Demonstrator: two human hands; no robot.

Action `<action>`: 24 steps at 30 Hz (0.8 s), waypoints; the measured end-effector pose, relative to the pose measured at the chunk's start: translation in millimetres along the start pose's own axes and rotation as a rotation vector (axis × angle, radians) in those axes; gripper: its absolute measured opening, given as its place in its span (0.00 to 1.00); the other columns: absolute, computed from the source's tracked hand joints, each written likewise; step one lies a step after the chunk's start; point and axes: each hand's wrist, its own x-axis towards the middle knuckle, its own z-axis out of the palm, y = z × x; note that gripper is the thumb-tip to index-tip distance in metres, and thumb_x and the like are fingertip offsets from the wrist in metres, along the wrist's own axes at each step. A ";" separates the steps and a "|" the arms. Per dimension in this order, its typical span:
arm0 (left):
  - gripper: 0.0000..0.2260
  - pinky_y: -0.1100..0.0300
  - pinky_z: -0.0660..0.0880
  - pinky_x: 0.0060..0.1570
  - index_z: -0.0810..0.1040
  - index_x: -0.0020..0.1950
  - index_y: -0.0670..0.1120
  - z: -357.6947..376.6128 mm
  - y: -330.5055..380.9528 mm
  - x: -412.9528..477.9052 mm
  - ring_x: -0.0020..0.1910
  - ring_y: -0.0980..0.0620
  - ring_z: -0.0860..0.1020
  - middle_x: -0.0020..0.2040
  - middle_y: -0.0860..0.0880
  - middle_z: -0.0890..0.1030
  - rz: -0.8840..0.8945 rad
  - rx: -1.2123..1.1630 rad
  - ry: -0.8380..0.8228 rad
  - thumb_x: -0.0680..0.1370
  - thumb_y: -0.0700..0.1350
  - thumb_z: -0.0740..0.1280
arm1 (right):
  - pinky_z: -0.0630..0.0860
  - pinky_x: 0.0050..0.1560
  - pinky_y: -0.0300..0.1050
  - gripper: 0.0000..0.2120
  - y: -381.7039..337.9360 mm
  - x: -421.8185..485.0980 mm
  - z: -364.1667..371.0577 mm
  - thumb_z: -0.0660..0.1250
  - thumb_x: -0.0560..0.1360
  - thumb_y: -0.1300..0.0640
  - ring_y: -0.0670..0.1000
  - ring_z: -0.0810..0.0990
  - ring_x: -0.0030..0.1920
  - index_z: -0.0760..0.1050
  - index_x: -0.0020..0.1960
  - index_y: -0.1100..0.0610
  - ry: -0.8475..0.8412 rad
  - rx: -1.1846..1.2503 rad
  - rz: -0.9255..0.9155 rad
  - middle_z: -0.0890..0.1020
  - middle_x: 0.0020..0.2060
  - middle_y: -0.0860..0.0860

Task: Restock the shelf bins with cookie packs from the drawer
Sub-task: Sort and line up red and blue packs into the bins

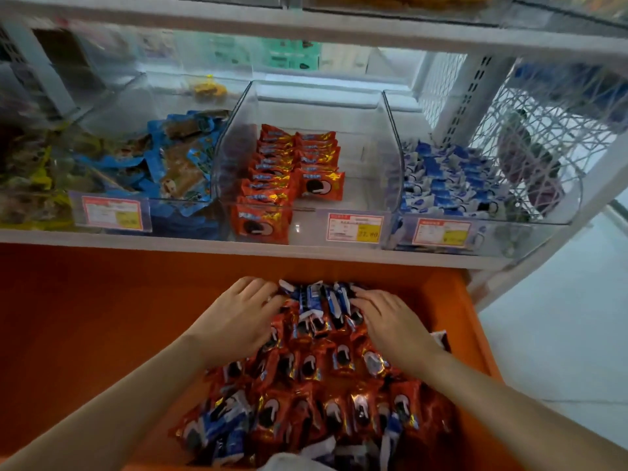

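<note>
Currently, Both Hands Are Being Laid on the Drawer's Cookie Packs

A cluster of blue-and-white cookie packs [319, 300] at the far end of the orange drawer [475, 334] is being flanked by both hands. The left hand [238, 317] is being rested palm-down against the cluster's left side. Its fingers are stretched out and relaxed, with the tips touching the wrappers, and nothing is being gripped by it. The right hand [390, 321] is being rested likewise on the right side, fingers spread flat over the packs, with none being pinched. Nearer the camera, the drawer is being filled by rows of orange-red cookie packs [323, 368], with more blue-and-white ones mixed in at the near end.

Above the drawer, three clear bins are being carried side by side on the white shelf [136, 239]. Two rows of shelved orange-red packs [285, 178] are being held in the left part of the middle bin [373, 147]. Shelved blue-and-white packs [452, 181] are being held in a heap in the right bin [574, 198], and blue and brown wrappers [176, 158] in the left bin [102, 113]. A price tag [355, 227] is being displayed on the middle bin's front, and similar tags on the other two.
</note>
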 end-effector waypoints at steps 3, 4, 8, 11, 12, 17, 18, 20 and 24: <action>0.16 0.53 0.78 0.52 0.81 0.54 0.48 39.5 -4.7 -8.4 0.50 0.49 0.81 0.51 0.49 0.81 -0.084 -0.045 -0.112 0.69 0.52 0.69 | 0.66 0.67 0.42 0.26 4.4 -4.3 30.3 0.67 0.75 0.62 0.52 0.70 0.68 0.65 0.72 0.58 -0.140 0.073 0.175 0.70 0.68 0.53; 0.19 0.52 0.78 0.51 0.80 0.55 0.49 51.2 -6.3 -10.0 0.50 0.49 0.81 0.51 0.49 0.81 -0.115 -0.073 -0.160 0.66 0.52 0.74 | 0.60 0.71 0.42 0.25 7.3 -5.1 40.1 0.60 0.79 0.60 0.52 0.63 0.72 0.59 0.75 0.57 -0.191 0.151 0.249 0.63 0.73 0.52; 0.22 0.53 0.78 0.51 0.79 0.58 0.46 91.7 -9.2 -12.1 0.51 0.47 0.81 0.52 0.47 0.81 -0.243 -0.173 -0.257 0.66 0.49 0.75 | 0.52 0.74 0.42 0.28 16.9 -3.5 76.9 0.56 0.81 0.56 0.52 0.54 0.76 0.50 0.78 0.57 -0.296 0.317 0.489 0.56 0.76 0.54; 0.24 0.52 0.65 0.67 0.65 0.73 0.45 118.9 -7.2 -7.8 0.69 0.46 0.68 0.70 0.46 0.69 -0.290 -0.290 -0.385 0.78 0.50 0.62 | 0.57 0.75 0.46 0.31 18.4 1.9 95.3 0.61 0.80 0.56 0.53 0.54 0.76 0.51 0.78 0.58 -0.330 0.397 0.635 0.56 0.76 0.56; 0.25 0.54 0.62 0.69 0.61 0.75 0.46 127.2 -7.1 -5.3 0.71 0.47 0.64 0.73 0.47 0.65 -0.308 -0.314 -0.421 0.79 0.50 0.60 | 0.58 0.74 0.47 0.32 18.3 3.8 100.9 0.62 0.79 0.56 0.54 0.55 0.76 0.51 0.77 0.59 -0.320 0.397 0.658 0.57 0.76 0.56; 0.30 0.51 0.56 0.71 0.56 0.77 0.48 164.2 -3.2 3.8 0.74 0.45 0.58 0.75 0.46 0.59 -0.470 -0.458 -0.527 0.79 0.56 0.61 | 0.58 0.73 0.47 0.30 16.5 12.7 116.8 0.63 0.79 0.56 0.56 0.59 0.74 0.55 0.76 0.58 -0.259 0.309 0.672 0.65 0.72 0.54; 0.31 0.50 0.56 0.72 0.53 0.77 0.48 170.2 -1.8 3.8 0.75 0.44 0.55 0.76 0.45 0.56 -0.516 -0.504 -0.557 0.79 0.57 0.61 | 0.57 0.73 0.46 0.29 16.7 13.6 118.5 0.63 0.79 0.56 0.56 0.59 0.73 0.56 0.76 0.58 -0.250 0.292 0.665 0.67 0.72 0.54; 0.34 0.49 0.55 0.73 0.49 0.78 0.47 180.9 1.4 4.1 0.76 0.43 0.52 0.78 0.44 0.52 -0.599 -0.584 -0.609 0.79 0.58 0.61 | 0.59 0.72 0.46 0.28 17.5 15.1 121.5 0.64 0.78 0.54 0.56 0.62 0.72 0.59 0.76 0.58 -0.224 0.249 0.651 0.70 0.69 0.54; 0.33 0.49 0.58 0.73 0.50 0.78 0.44 193.3 8.0 6.2 0.75 0.42 0.54 0.76 0.42 0.57 -0.688 -0.648 -0.584 0.79 0.52 0.63 | 0.64 0.68 0.47 0.28 15.8 21.9 127.3 0.65 0.78 0.52 0.57 0.68 0.68 0.63 0.73 0.61 -0.185 0.269 0.724 0.76 0.65 0.56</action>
